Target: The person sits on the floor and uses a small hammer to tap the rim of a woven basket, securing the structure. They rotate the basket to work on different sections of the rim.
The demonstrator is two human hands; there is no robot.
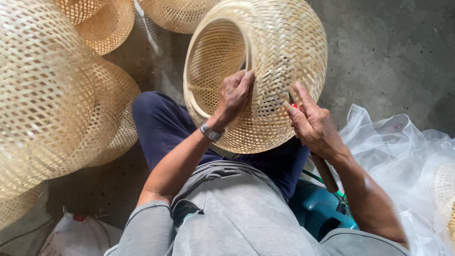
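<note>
- Along the left edge of the frame, a stack of finished woven bamboo shades (pixel 52 90) fills the view from the top corner down to the lower left, the pale open weave bulging towards me; more of them (pixel 102 21) sit at the top, left of centre.
- In the upper middle is the woven bamboo basket (pixel 279 57) I am working on, tipped on its side over my lap with its round open mouth turned to the left, so I see into the hollow.
- At the right edge and lower right, a heap of clear plastic sheeting (pixel 403 142) lies crumpled on the grey concrete floor (pixel 388 52).
- Across the bottom centre are my grey shirt (pixel 237 213) and, above it, my dark blue trousers (pixel 159 123).
- At the lower right of centre, a teal stool (pixel 317 211) shows beside my hip.
- My left hand (pixel 234 95), a metal watch (pixel 211 132) on its wrist, lies on the basket's outer wall just by the rim, fingers curled against the weave.
- My right hand (pixel 313 124) presses against the basket's lower right side, closed round a wooden-handled tool (pixel 324 171) whose handle runs down past my wrist; its working end, with a spot of red, touches the weave. The two hands are apart.
</note>
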